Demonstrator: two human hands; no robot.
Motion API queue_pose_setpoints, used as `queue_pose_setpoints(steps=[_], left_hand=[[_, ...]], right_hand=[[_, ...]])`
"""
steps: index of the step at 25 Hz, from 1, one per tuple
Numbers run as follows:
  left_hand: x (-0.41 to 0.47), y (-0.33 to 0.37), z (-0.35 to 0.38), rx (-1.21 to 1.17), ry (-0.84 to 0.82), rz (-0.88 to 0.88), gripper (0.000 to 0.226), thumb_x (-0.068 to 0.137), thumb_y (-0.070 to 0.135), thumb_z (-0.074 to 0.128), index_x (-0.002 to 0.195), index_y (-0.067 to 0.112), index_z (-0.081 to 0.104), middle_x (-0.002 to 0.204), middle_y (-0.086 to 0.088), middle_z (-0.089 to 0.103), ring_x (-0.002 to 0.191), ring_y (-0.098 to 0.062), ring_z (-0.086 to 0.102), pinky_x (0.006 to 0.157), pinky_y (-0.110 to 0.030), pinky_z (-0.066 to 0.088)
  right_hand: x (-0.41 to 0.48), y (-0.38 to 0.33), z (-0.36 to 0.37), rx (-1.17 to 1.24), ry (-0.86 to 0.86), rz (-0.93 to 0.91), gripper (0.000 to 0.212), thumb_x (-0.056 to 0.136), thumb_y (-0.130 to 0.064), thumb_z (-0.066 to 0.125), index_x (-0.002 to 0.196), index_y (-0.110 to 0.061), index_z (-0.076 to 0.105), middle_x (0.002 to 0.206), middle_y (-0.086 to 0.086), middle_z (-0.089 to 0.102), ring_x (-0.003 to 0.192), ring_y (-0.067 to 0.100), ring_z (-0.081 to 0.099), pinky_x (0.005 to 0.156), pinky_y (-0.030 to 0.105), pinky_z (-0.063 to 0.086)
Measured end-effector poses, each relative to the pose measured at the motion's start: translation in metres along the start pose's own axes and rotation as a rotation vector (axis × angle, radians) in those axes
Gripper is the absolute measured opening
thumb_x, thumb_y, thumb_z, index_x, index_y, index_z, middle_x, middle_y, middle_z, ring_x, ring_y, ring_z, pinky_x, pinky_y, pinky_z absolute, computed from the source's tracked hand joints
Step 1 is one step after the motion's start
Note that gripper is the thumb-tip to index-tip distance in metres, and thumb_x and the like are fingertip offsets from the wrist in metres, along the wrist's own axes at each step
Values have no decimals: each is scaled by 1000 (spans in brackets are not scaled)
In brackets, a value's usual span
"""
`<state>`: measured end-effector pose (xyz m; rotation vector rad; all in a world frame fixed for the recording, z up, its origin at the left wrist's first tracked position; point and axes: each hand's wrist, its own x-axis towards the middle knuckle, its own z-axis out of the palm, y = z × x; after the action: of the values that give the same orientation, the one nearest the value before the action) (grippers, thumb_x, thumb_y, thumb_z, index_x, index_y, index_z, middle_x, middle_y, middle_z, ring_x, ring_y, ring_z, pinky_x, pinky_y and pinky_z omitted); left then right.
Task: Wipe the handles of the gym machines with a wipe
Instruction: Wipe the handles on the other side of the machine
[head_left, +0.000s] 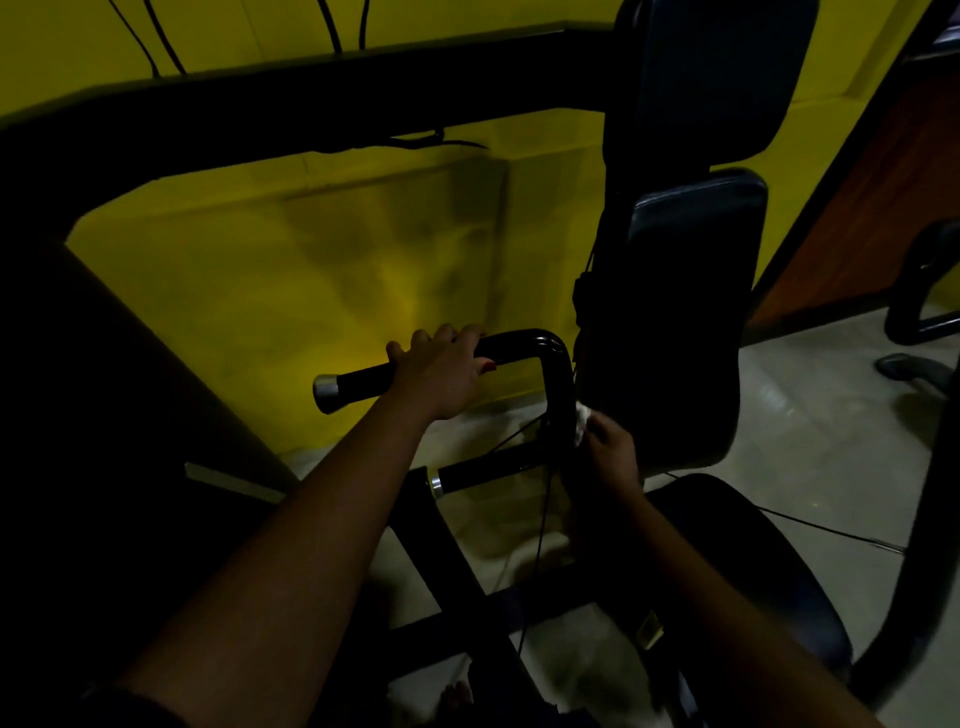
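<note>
Setting: dim gym room, with a yellow wall behind, a pale tiled floor below, and thin black cables hanging down the wall at top left.

1. Machine frame: thick black tube crossing the top of the view and bending down at the left.
2. Back pads: two dark padded panels, one above the other, upright at right of centre. A dark seat lies below them at lower right.
3. Upper handle: black bar, roughly level, with a silver end cap at its left tip. Its right end bends down into a glossy upright bar.
4. Lower handle: second black bar beneath the first, with a silver collar at its left end.
5. Left hand: grip clamped on the upper handle between the end cap and the bend, fingers curled over the top, thumb on the near side.
6. Right hand: grip closed on the wipe, fingers curled round it.
7. Wipe: white, crumpled, pressed against the right side of the upright bar, between the two handles. Most of it is hidden by the fingers.
8. Chair base: black tubing at far right, well apart from the machine.
</note>
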<state>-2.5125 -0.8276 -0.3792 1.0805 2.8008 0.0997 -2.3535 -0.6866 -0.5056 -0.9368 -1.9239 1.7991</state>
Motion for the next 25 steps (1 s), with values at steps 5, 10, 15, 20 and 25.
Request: queue_pose_setpoints(steps=[5,10,15,20,25], left_hand=[[1,-1,1,-3,-11,-1,44,101,46,32,143,31,31,140,-8,42,125,-38,38,101,-58,26],[0,1,2,7,13,-9,43,101,46,32,141,30,33,139,-8,42,124,-38,39,100,-54,27],[0,1,3,7,15,-7,42,101,46,32,140,30,34,136,-8,43,121,-37,39,97,-52,29],[1,0,0,-2,-15,-13,41,102,45,31,140,30,33,138,-9,41,122,-38,38,97,-53,29],[0,1,-2,-25,-41,-12,41,102,44,30,142,31,31,138,-9,40,121,-38,38,97,-54,28]], right_hand=[[7,12,13,41,150,130,17,95,-31,57,87,-32,72,83,6,73,81,26,70,75,46,56],[13,-9,25,153,404,81,26,96,-30,55,111,-16,71,85,1,70,76,13,65,67,32,54],[16,-28,26,-276,431,-338,26,93,-20,55,116,-23,68,106,0,68,94,15,64,79,28,52],[-16,5,12,-519,389,-437,29,85,-4,66,114,-8,67,111,10,66,101,20,60,78,4,31],[7,-59,22,-584,383,-703,20,92,-15,61,110,-8,63,108,9,61,96,11,54,78,23,48]])
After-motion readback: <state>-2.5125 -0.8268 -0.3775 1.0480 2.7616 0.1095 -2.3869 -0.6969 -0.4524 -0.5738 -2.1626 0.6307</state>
